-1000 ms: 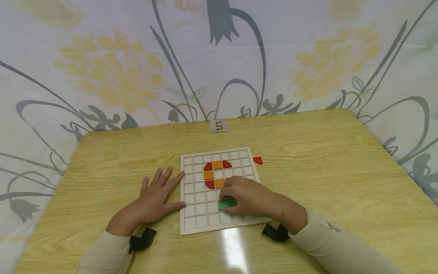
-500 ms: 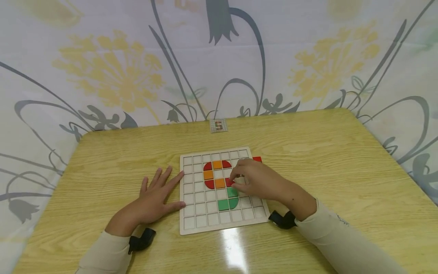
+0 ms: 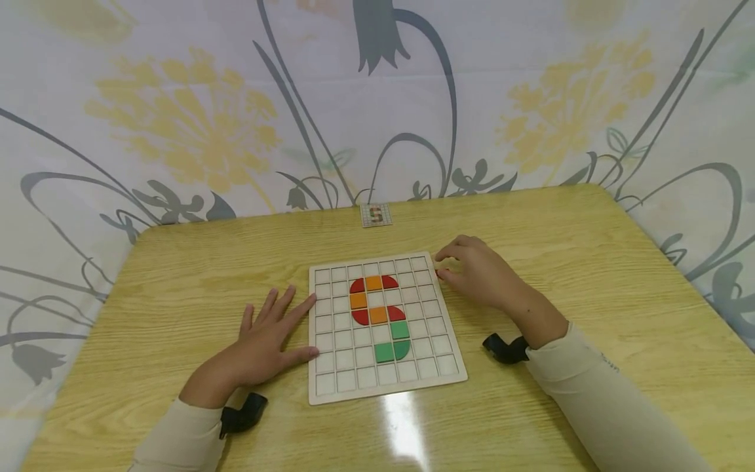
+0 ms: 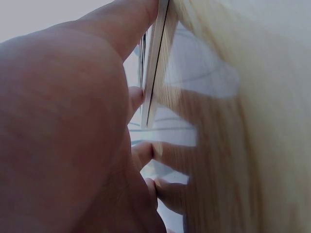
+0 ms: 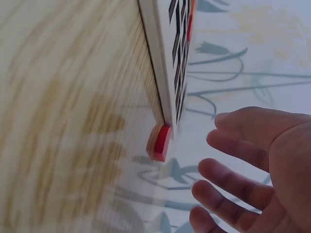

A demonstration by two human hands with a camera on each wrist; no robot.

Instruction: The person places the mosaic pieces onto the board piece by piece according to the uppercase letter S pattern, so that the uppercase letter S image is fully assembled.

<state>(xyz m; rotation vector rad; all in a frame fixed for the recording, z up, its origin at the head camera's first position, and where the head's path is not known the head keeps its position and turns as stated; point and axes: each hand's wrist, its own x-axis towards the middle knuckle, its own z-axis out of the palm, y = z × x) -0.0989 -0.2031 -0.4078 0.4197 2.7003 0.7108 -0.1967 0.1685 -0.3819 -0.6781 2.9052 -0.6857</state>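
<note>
A square wooden grid board (image 3: 446, 367) lies on the table. Set in its cells are several red rounded tiles (image 3: 396, 313), three orange square tiles (image 3: 374, 283) and three green tiles (image 3: 385, 353), forming a curved figure. My left hand (image 3: 255, 354) lies with spread fingers, its thumb and index fingertip at the board's left edge. My right hand (image 3: 480, 272) hovers beyond the board's right edge. A loose red tile (image 5: 162, 143) lies beside the board; the right wrist view shows the fingers apart from it. The head view mostly hides this tile behind the thumb.
A small pattern card (image 3: 376, 215) with a similar figure lies near the table's far edge. Bare wood (image 3: 560, 262) extends right of the board. A flowered cloth (image 3: 330, 98) hangs behind the table.
My right hand has moved from the green tiles, past the board's middle, to the loose red tile at the right. A red tile now sits above the upper green one. My left hand stays put.
</note>
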